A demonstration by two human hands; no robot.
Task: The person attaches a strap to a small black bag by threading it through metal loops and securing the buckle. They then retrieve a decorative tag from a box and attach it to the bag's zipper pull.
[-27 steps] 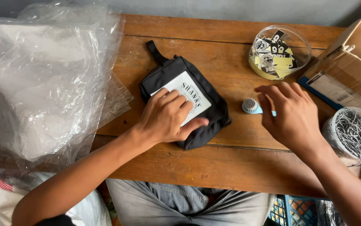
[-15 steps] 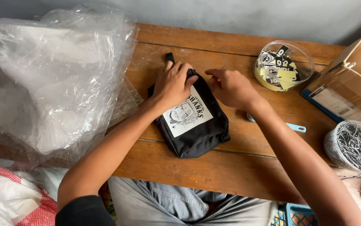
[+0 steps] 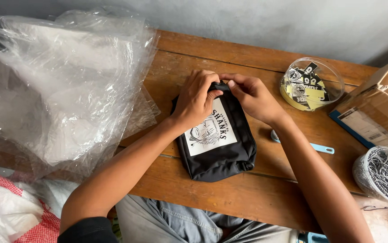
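A black zip pouch (image 3: pixel 216 148) with a white printed patch lies on the wooden table (image 3: pixel 257 189) in front of me. My left hand (image 3: pixel 196 99) grips the pouch's far left corner, fingers curled over its top edge. My right hand (image 3: pixel 252 95) pinches the same far end from the right, at the small black strap or pull. The two hands almost touch there. The exact part under my fingertips is hidden.
A heap of clear plastic bags (image 3: pixel 59 85) covers the left side. A round clear tub of stickers (image 3: pixel 312 83) stands at the back right, beside a cardboard box (image 3: pixel 378 108). A light blue tool (image 3: pixel 313 146) lies under my right forearm. A container of ball chains (image 3: pixel 385 175) sits far right.
The pouch was turned from slanted to nearly lengthwise. My right hand left the small item at the right and joined my left hand at the pouch's far end.
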